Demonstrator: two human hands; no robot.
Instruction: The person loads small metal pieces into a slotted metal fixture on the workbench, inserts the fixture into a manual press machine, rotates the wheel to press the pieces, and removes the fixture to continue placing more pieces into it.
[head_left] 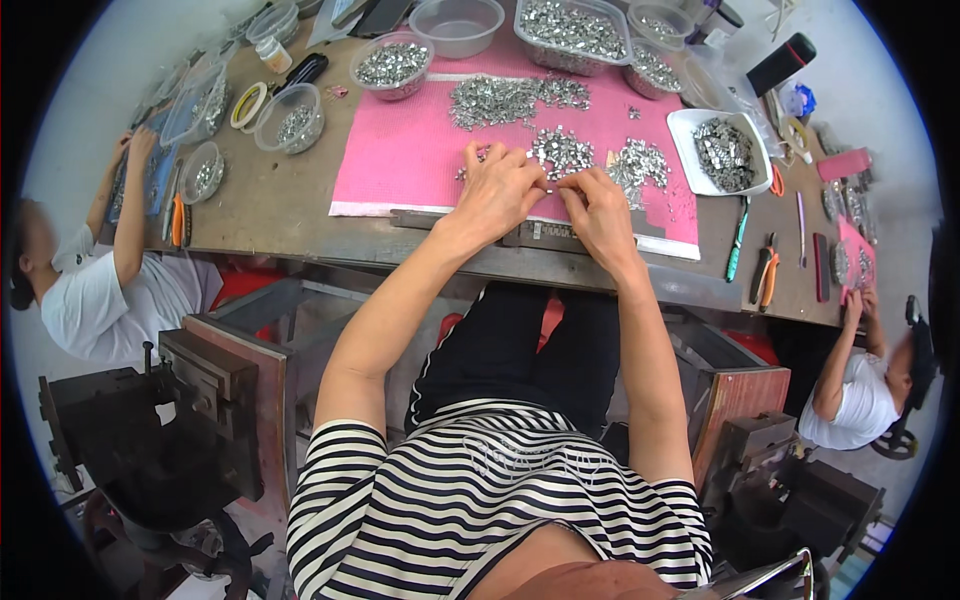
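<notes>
My left hand (497,188) and my right hand (600,212) meet over the near edge of a pink mat (390,160). Thumb and fingertips of each are pinched together, almost touching; what they hold is too small to name. Right below them a narrow metal bar with slots or teeth (548,231) lies along the table's front edge, partly hidden by my hands. Just beyond my fingers is a heap of small shiny silver metal pieces (563,150). Another heap (640,168) lies beside my right hand, and a larger one (492,102) farther back.
Tubs of silver pieces (393,64) and a white tray (685,125) surround the mat. A teal-handled tool (738,240) and orange-handled pliers (768,275) lie to the right. One person (110,290) works at left, another (850,395) at right. Dark metal machines (205,400) stand below the table.
</notes>
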